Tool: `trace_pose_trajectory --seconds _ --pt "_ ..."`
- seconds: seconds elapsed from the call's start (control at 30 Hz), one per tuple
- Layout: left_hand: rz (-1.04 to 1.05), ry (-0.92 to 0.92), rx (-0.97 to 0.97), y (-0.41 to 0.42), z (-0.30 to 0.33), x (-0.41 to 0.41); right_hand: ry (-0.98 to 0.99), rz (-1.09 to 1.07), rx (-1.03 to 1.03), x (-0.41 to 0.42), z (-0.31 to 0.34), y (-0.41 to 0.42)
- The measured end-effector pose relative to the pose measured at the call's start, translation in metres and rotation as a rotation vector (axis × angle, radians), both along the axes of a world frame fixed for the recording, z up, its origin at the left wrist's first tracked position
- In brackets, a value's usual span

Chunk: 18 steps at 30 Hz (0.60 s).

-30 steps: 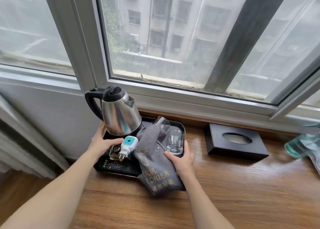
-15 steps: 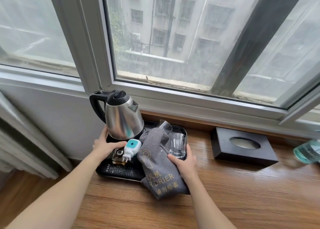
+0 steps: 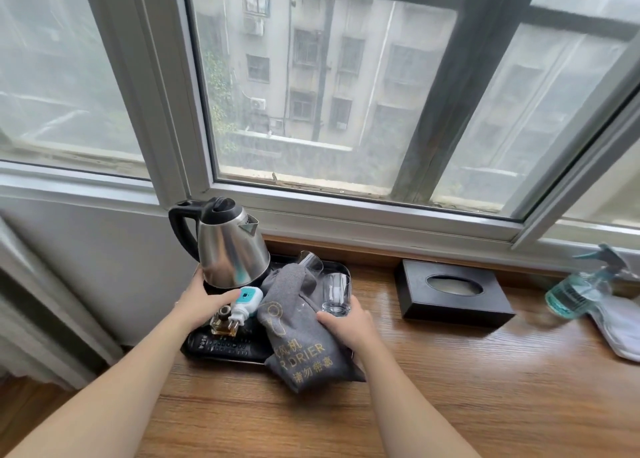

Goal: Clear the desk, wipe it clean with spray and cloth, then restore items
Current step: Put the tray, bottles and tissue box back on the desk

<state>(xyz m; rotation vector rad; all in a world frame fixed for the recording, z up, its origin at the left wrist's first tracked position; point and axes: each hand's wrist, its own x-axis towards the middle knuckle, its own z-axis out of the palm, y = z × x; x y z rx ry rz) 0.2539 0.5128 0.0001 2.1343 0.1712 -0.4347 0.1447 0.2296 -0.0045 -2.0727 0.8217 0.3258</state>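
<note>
Both hands grip a black tray (image 3: 337,267) at the desk's (image 3: 450,388) left end: the left hand (image 3: 202,301) clasps its left edge, the right hand (image 3: 346,322) its right edge. On it stand a kettle (image 3: 232,249), two glasses (image 3: 336,293) and a grey bag (image 3: 298,329). A spray bottle (image 3: 578,289) and cloth (image 3: 620,322) lie at the right edge, beyond a tissue box (image 3: 453,293)

**Wooden desk under the window**

The wooden desk (image 3: 433,398) fills the lower frame. At centre left a black tray (image 3: 341,267) sits on it. Right of centre lies a black tissue box (image 3: 453,293). At the far right edge stand a blue spray bottle (image 3: 576,289) and a pale cloth (image 3: 620,326).
</note>
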Motion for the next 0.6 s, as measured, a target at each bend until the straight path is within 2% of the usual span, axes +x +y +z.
trace_pose_trajectory --seconds 0.17,0.3,0.4,0.6 --pt "0.046 0.062 0.165 -0.016 0.011 -0.005 -0.010 0.084 -0.118 -0.010 0.021 -0.005" --pt "0.023 0.034 0.355 -0.047 0.039 -0.024 0.001 0.124 -0.222 -0.027 0.037 -0.021" --pt "-0.038 0.016 0.390 -0.075 0.054 -0.040 0.004 0.152 -0.295 -0.050 0.052 -0.043" --pt "-0.196 -0.085 0.399 -0.156 0.072 -0.084 -0.045 0.104 -0.258 -0.108 0.070 -0.109"
